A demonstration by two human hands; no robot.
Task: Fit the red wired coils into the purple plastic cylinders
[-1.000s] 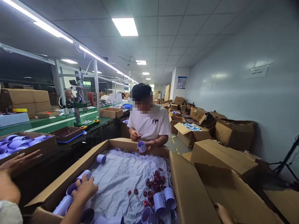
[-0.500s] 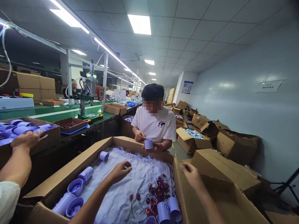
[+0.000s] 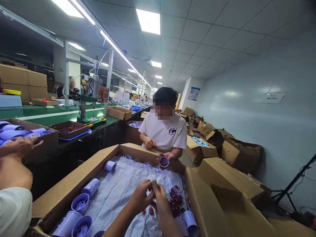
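Observation:
My left hand (image 3: 139, 197) and my right hand (image 3: 161, 200) meet over a large cardboard box (image 3: 98, 164) lined with pale crinkled paper (image 3: 120, 191). Both pinch a small tan part (image 3: 154, 182) between their fingertips. Just right of my hands lies a pile of dark red coil parts (image 3: 176, 199) with thin wires. Lavender plastic cups (image 3: 80, 202) lie along the box's left side, and one more cup (image 3: 190, 222) lies by its right wall. Across the box a person in a white T-shirt (image 3: 165, 133) holds a lavender cup (image 3: 164, 161).
At my left a co-worker's hand (image 3: 19, 146) rests on a box of lavender cups (image 3: 14, 131). A green bench carries a press machine (image 3: 92, 95) and a brown tray (image 3: 70, 129). Open cardboard boxes (image 3: 229, 177) crowd the right side, and a black tripod (image 3: 291, 191) stands by the wall.
My left hand came from the cups at the box's left side to its middle. My right hand came in from the right wall, and both now pinch the small part together.

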